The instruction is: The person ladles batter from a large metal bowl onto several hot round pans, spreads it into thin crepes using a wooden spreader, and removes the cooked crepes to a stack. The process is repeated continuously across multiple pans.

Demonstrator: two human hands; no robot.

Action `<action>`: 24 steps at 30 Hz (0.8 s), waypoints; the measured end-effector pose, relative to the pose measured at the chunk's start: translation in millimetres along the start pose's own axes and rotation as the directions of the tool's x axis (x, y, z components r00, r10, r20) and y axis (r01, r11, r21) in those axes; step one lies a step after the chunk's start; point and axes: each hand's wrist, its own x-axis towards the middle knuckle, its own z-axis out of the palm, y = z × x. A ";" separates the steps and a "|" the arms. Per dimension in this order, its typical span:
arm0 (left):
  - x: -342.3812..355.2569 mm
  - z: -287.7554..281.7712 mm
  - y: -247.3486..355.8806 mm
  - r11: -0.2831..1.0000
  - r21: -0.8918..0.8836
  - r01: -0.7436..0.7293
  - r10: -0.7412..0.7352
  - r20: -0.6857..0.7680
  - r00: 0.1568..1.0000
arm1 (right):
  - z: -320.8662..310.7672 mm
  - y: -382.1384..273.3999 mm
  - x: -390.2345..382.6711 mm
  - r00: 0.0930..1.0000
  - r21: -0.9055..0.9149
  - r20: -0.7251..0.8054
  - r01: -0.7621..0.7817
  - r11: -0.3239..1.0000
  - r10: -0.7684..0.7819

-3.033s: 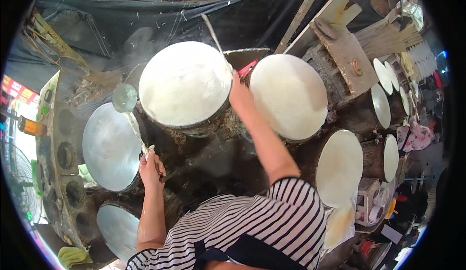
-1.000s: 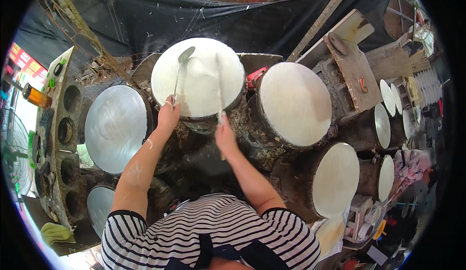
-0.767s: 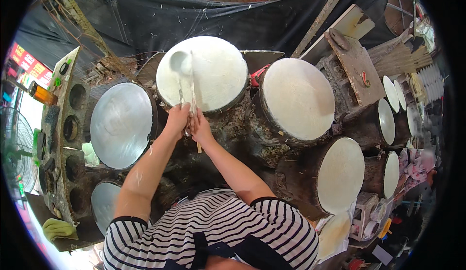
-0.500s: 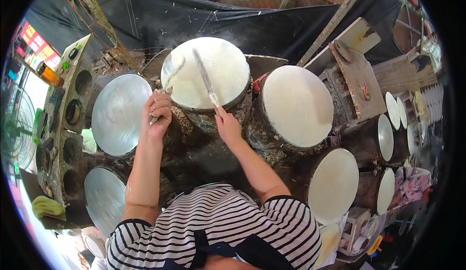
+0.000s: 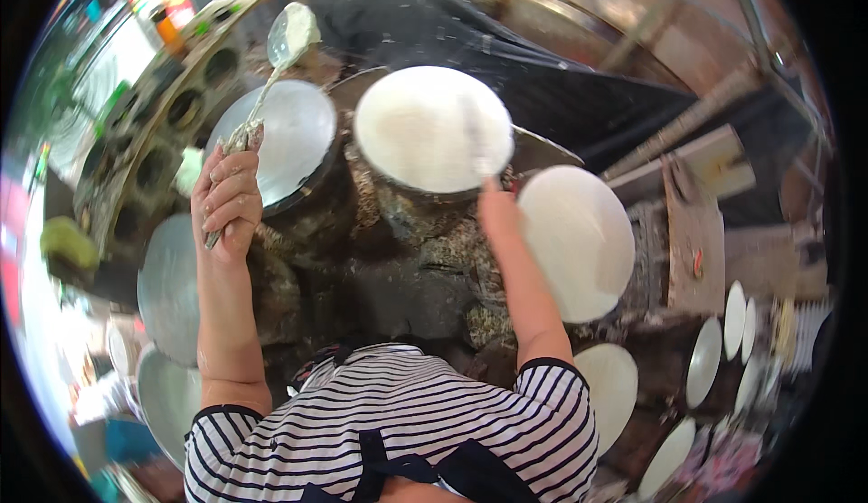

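My left hand (image 5: pixel 231 200) is raised with its fingers wrapped round the handle of a ladle (image 5: pixel 287 37). White batter clings to the ladle's bowl, its handle and my fingers. Below the ladle lies a bare, greyish round griddle (image 5: pixel 280 137). The middle griddle (image 5: pixel 411 132) bears a smooth white coat of batter. At its right near rim my right hand (image 5: pixel 498 213) is closed on the handle of a long flat spatula (image 5: pixel 476 132). The spatula's blade is smeared by motion and lies over the white surface.
Another white-coated griddle (image 5: pixel 579 245) stands to the right, with a wooden board (image 5: pixel 694 241) beyond it. At the left, a slanted rack with round holes (image 5: pixel 185 105) stands beside the griddles. A black sheet (image 5: pixel 542 87) hangs behind.
The ladle has swung from the middle griddle to above the left one, carried by my left hand. My right hand and spatula have shifted right on the middle griddle. The whole view has turned.
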 end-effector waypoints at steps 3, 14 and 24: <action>-73.8 13.9 20.4 0.991 0.062 -0.121 0.118 0.052 0.992 | -10.0 25.5 40.1 0.992 0.104 -0.093 -0.081 0.991 0.090; -467.2 44.0 -23.9 0.412 0.665 -0.623 0.908 -0.244 0.340 | 78.4 -288.2 -269.5 0.402 0.884 0.460 -0.129 0.449 -0.792; -724.5 -122.7 21.4 0.369 0.744 -0.557 0.774 -0.578 -0.259 | 273.4 -515.3 -494.1 -0.252 0.195 0.651 0.967 -0.163 -0.716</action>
